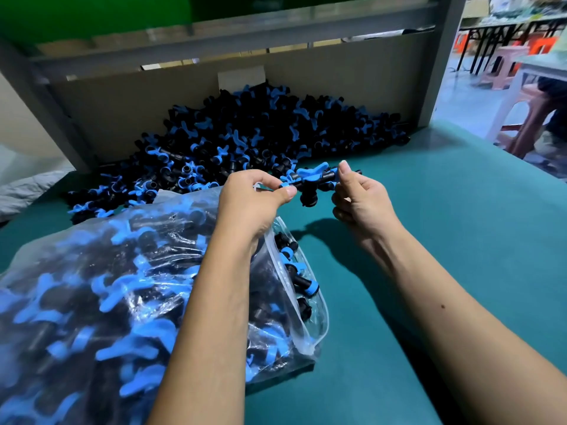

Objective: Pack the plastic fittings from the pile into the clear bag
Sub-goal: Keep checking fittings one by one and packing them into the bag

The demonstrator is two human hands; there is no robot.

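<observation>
Teal table [445,216]: right half bare, open room from centre out to the right edge, which runs diagonally from far centre to near right. Beyond that edge, floor w/ pink stools [503,67], blurred. Far side closed off by a cardboard panel [352,78] set in a grey metal frame [441,56]; frame's right post stands at the table's far right corner. Left half crowded.

Pile of fittings [245,133] heaped against the cardboard, far centre, spreading left and near until it touches the bag's far edge. Clear bag [101,289] lies near left, bulging, packed w/ same parts; its open mouth faces right, under the left forearm, a few fittings sitting just inside the rim.

Both hands raised over table centre, between pile and bag mouth, well above the surface (shadow falls on the mat below). Left hand [251,200]: thumb and fingers pinch the left end of a held fitting cluster [313,182]. Right hand [359,197]: fingers curled, index and thumb pinch the right end of it. Cluster spans the gap btw the hands, roughly level.

Fitting look: black tube body w/ barbed ends, black round socket hanging down at the middle, bright blue butterfly-shaped handle on top, blue ring collars. Exact count in the hands – cannot tell; looks like more than one.
</observation>
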